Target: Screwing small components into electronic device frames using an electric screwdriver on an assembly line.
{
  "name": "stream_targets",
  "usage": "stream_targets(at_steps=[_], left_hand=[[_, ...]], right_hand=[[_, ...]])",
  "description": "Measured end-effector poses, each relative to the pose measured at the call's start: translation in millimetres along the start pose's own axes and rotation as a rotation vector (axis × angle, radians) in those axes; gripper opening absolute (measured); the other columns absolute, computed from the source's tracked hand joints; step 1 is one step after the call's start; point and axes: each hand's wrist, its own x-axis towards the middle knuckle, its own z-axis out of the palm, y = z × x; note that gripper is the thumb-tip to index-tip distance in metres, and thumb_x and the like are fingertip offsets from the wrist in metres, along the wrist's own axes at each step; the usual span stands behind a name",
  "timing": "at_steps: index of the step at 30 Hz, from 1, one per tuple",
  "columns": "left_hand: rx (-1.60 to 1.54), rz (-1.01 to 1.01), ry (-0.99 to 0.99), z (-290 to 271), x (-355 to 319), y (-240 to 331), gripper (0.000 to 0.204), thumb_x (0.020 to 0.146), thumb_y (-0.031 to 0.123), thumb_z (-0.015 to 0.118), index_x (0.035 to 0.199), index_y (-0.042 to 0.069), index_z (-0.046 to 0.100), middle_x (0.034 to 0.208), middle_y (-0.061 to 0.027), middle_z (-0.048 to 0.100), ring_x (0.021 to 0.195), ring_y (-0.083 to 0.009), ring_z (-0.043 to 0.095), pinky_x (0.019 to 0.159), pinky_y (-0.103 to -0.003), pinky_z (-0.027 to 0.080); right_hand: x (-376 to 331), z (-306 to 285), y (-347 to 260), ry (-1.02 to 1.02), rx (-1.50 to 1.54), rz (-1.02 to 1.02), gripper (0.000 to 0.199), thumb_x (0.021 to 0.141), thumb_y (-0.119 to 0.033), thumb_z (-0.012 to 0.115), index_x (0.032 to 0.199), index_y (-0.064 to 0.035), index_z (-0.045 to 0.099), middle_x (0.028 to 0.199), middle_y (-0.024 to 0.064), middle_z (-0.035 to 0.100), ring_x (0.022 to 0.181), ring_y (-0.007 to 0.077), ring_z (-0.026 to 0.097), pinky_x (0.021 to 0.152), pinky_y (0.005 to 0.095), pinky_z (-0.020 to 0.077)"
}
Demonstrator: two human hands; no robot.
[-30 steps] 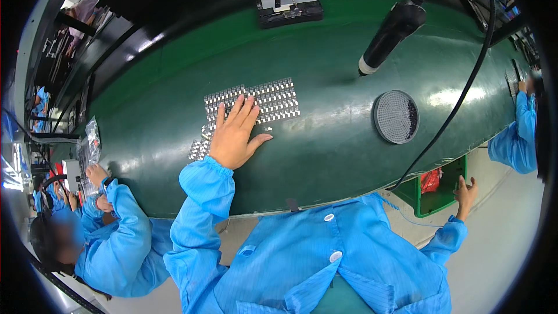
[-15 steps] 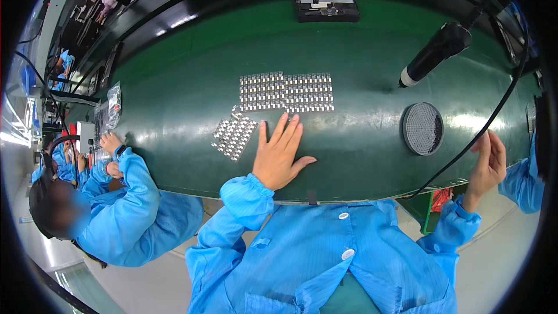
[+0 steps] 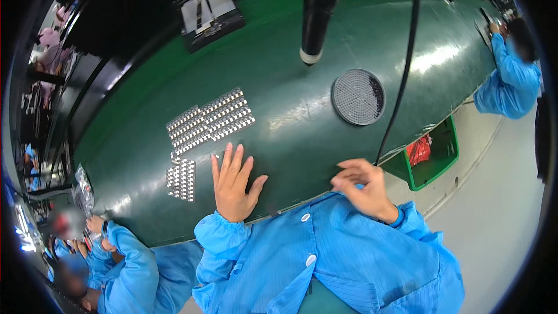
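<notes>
My left hand (image 3: 233,186) lies flat on the green table (image 3: 285,163), fingers spread, just in front of rows of small black-and-white parts (image 3: 212,119). By its fingertips is a single small piece (image 3: 217,155), too small to make out. A smaller patch of the same parts (image 3: 182,179) lies to its left. Over the table's front edge, my right hand (image 3: 366,189) is raised, fingers loosely bent and apart, with nothing visible in them. Farther off stands a round grey dish (image 3: 359,97) with a dimpled surface and small black pieces along its right side.
A black cylindrical tool (image 3: 318,17) hangs behind the dish. A black cable (image 3: 404,72) crosses right of it. At the back left sits a black fixture (image 3: 210,13). A green bin (image 3: 439,160) with red material is below the right edge. People in blue sit at both sides.
My view has turned to the right, shifting the table's contents leftward. My right hand has come in from the far right to the table's front edge. My left hand stays flat by the parts.
</notes>
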Motion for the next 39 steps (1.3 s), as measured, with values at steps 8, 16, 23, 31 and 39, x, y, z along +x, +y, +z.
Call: stream_targets(at_steps=[8,16,23,31,39], left_hand=[[-0.172,0.164,-0.089,39.4,18.5,40.3,0.041,0.073,0.022,0.075,0.106,0.000,0.064,0.133,-0.0160,0.051,0.130,-0.0357,0.041,0.107,-0.058,0.022],[-0.169,0.161,-0.149,50.4,26.7,53.8,0.044,0.073,0.022,0.076,0.110,0.001,0.063,0.138,-0.0164,0.045,0.134,-0.0370,0.033,0.108,-0.058,0.018],[-0.164,0.161,-0.132,47.4,38.7,60.4,0.047,0.075,0.026,0.075,0.114,0.004,0.061,0.142,-0.0177,0.040,0.135,-0.0378,0.031,0.106,-0.062,0.020],[0.209,0.023,-0.008,-23.7,98.7,-10.6,0.045,0.077,0.018,0.071,0.118,0.002,0.057,0.143,-0.0190,0.037,0.136,-0.0386,0.029,0.108,-0.056,0.021],[0.813,-0.177,-0.301,-24.8,233.2,-125.4,0.071,0.066,0.003,0.067,0.133,0.006,0.043,0.145,-0.0149,0.034,0.138,-0.0326,0.026,0.109,-0.058,0.022]], right_hand=[[10.5,-98.6,41.8,0.739,-0.591,-0.085,0.026,0.084,-0.021,0.071,0.073,-0.0008,0.059,0.057,0.0010,0.059,0.049,0.0057,0.051,0.044,0.0200,0.0389],[29.8,-51.8,-17.3,0.507,-0.380,-0.569,0.032,0.081,-0.008,0.070,0.109,0.0037,0.060,0.100,0.0154,0.067,0.080,0.0178,0.067,0.065,0.0243,0.0528],[183.1,-1.8,-81.8,0.520,-0.407,-0.832,0.079,0.068,-0.015,0.081,0.133,0.0034,0.039,0.114,0.0208,0.061,0.102,0.0269,0.062,0.087,0.0334,0.0475],[225.7,-55.1,-103.1,0.720,-0.351,-0.721,0.025,0.074,-0.015,0.077,0.084,-0.0005,0.059,0.064,0.0014,0.059,0.056,0.0088,0.052,0.053,0.0266,0.0437],[222.6,-124.9,-65.8,0.852,-0.222,-0.817,0.017,0.080,-0.003,0.073,0.092,-0.0004,0.061,0.079,0.0003,0.064,0.062,0.0025,0.052,0.055,0.0177,0.0409]])
